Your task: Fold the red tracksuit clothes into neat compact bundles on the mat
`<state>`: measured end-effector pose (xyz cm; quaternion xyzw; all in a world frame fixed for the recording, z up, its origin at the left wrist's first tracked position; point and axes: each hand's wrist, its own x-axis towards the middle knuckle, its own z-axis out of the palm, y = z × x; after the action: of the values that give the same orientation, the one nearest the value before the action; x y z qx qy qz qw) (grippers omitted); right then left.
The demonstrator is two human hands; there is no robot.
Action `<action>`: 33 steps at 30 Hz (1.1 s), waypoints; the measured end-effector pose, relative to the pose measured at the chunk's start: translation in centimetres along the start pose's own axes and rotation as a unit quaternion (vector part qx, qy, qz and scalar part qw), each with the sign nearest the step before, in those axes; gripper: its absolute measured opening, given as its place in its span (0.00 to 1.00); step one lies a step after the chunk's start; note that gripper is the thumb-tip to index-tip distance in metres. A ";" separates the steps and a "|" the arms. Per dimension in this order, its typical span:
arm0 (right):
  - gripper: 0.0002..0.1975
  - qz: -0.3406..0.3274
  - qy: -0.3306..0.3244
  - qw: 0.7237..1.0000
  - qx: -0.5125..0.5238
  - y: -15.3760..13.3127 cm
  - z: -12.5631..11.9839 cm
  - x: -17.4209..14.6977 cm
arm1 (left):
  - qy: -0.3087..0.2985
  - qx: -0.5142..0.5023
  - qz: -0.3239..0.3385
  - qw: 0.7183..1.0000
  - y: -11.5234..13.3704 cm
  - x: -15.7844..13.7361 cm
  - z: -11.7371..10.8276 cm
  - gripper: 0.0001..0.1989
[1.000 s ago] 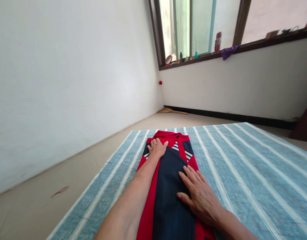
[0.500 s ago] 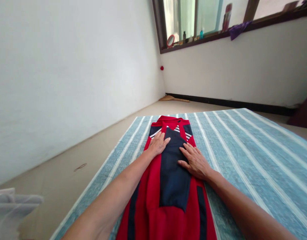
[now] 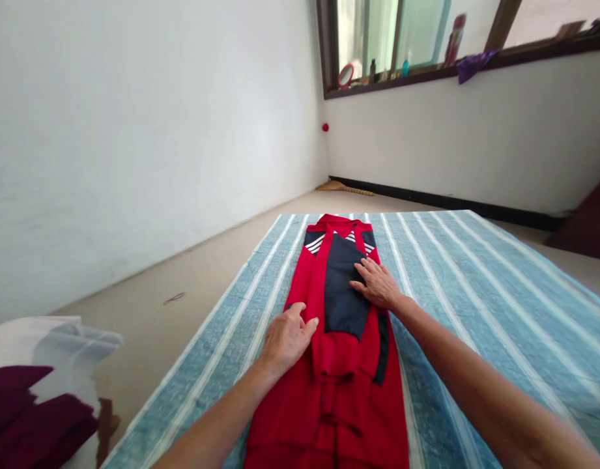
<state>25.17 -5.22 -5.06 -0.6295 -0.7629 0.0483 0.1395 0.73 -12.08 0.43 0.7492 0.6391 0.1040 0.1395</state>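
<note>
A red and navy track jacket point(image 3: 346, 286) with white stripes near its collar lies folded into a long strip, its collar at the far end. My left hand point(image 3: 287, 339) rests on the jacket's left edge about halfway along, thumb and index finger apart. Farther up on the right side, my right hand point(image 3: 378, 283) lies with fingers spread over the navy panel. A sleeve cuff point(image 3: 336, 355) shows down the middle of the strip, and the jacket's near end runs out of view at the bottom.
The jacket lies on a blue cloth point(image 3: 441, 280) with white stripes. At lower left are white and dark purple fabrics point(image 3: 40, 404). Walls stand to the left and ahead. A brush-like object point(image 3: 343, 187) lies in the corner, below a windowsill holding a red-rimmed mirror point(image 3: 346, 75) and bottles.
My left hand has drawn back along the jacket towards me, while my right hand stays on the navy panel. The view has shifted, showing more of the jacket's near end and the fabrics at left.
</note>
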 end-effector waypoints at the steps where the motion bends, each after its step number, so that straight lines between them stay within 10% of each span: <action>1: 0.30 0.001 0.012 1.000 0.001 -0.7 -0.4 -0.6 | -0.012 -0.013 -0.014 1.000 0.3 -0.6 0.0 0.20; 7: 0.24 -0.048 0.062 0.996 0.052 -5.6 -1.0 -5.9 | -0.023 -0.170 -0.043 0.984 1.1 -2.0 1.9 0.28; 16: 0.19 -0.037 0.106 0.990 0.087 -6.6 -1.1 -7.7 | 0.013 -0.543 -0.106 0.833 -0.2 -3.9 -1.0 0.30; 33: 0.22 -0.041 0.050 0.997 0.046 -6.4 -1.0 6.2 | -0.006 -0.482 -0.149 0.863 -4.1 -5.4 1.4 0.29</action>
<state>18.32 -0.60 -1.53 -0.5920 -0.7771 0.0461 0.2085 -3.51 -16.94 -2.12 0.4845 0.6125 0.3726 0.5012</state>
